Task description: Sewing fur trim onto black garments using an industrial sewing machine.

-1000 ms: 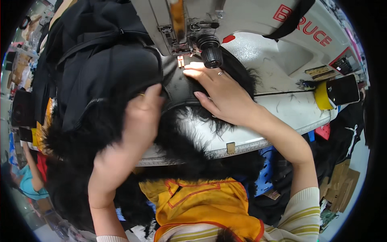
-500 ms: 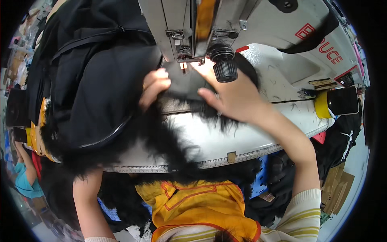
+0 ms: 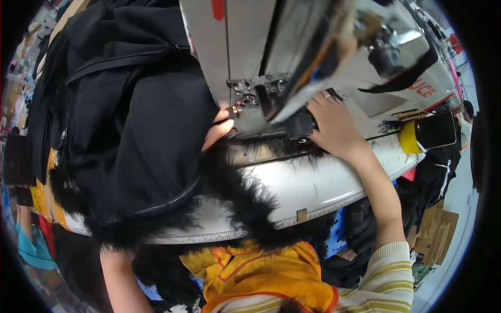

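Note:
My left hand (image 3: 219,129) pokes out from under a black garment (image 3: 151,120), its thumb and finger pinched on the edge of the black fabric beside the needle area of a white sewing machine (image 3: 240,57). My left wrist passes beneath the garment and is hidden. Fluffy black trim (image 3: 240,190) hangs from the fabric across the machine's front edge. To the right of the needle, my right hand (image 3: 339,125) rests low over the bed, fingers stretched forward, a ring on one. Its thumb is beside a dark block-like piece (image 3: 300,125); machine parts partly hide that spot.
A ruler strip (image 3: 334,206) runs along the table's front edge. A yellow roll (image 3: 408,136) stands at the right, by a dark screen-like panel (image 3: 438,130). Folded cardboard (image 3: 438,224) lies lower right. People are visible at both far sides, one in teal (image 3: 34,248).
The view has shifted, so the machine head sits differently. My right hand has moved right, away from the needle. My left hand stays pinched near the needle, slightly further right in view.

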`<state>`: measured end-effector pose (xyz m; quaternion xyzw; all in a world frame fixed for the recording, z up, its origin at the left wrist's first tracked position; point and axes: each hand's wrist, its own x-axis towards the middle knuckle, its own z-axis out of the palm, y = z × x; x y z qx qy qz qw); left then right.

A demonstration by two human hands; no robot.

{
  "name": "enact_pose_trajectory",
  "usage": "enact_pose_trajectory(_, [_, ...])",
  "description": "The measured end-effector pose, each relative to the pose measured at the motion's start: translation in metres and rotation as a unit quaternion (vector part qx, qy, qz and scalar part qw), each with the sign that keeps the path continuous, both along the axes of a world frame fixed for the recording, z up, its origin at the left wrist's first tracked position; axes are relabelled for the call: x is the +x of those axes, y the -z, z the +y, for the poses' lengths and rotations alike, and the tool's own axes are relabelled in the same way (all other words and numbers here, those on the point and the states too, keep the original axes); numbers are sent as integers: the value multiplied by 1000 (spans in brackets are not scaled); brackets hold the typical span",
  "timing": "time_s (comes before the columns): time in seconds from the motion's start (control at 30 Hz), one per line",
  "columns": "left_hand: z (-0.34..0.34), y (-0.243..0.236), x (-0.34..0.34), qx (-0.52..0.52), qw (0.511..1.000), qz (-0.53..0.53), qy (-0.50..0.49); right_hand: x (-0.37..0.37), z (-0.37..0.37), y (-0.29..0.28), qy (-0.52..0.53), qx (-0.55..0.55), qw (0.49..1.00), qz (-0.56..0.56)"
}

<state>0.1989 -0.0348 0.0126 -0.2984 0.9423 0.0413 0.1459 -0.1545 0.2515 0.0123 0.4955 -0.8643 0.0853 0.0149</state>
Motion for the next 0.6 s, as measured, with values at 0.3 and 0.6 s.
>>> enact_pose_trajectory(0.3, [-4,0,3,2,1000,-31,-3,-4,3,-2,22,-12,1000,-16])
enact_pose_trajectory(0.6, [1,3,-1,128,987,81,-48,-11,6,-7,23,-11,998,-52])
